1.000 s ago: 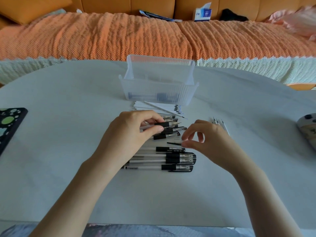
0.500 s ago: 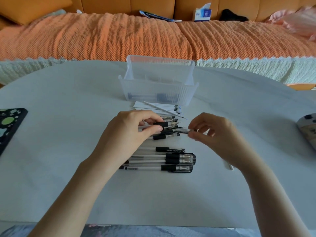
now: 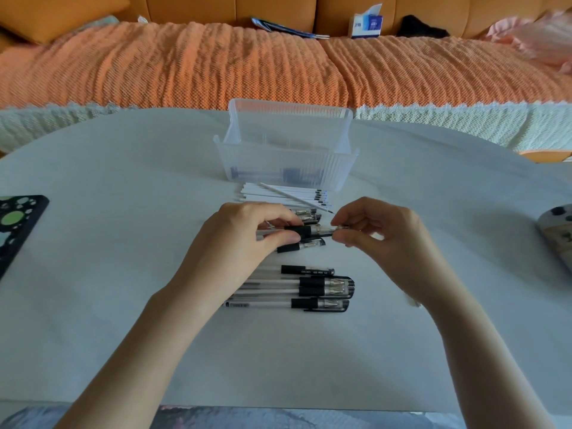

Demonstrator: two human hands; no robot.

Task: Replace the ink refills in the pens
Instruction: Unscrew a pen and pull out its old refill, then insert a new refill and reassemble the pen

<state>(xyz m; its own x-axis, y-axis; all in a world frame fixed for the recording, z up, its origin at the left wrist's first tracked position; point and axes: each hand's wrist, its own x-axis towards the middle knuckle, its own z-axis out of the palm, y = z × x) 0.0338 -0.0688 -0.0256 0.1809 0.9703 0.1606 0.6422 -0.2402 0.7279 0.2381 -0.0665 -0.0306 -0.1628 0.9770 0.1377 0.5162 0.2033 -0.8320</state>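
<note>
1. The left hand (image 3: 244,236) grips the pen (image 3: 311,232) by its black sleeve, steadying the barrel centrally over the table (image 3: 108,289).
2. The right hand (image 3: 383,236) pinches the pen's clear tip, apparently to twist it.
3. White refills (image 3: 278,193) lie just beyond, on the far side, within reach.

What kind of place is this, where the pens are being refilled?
Most likely a home living room: an orange sofa draped with a knitted throw runs behind the pale table, what looks like a tissue box sits on the sofa, and pens lie loose on the table.
</note>
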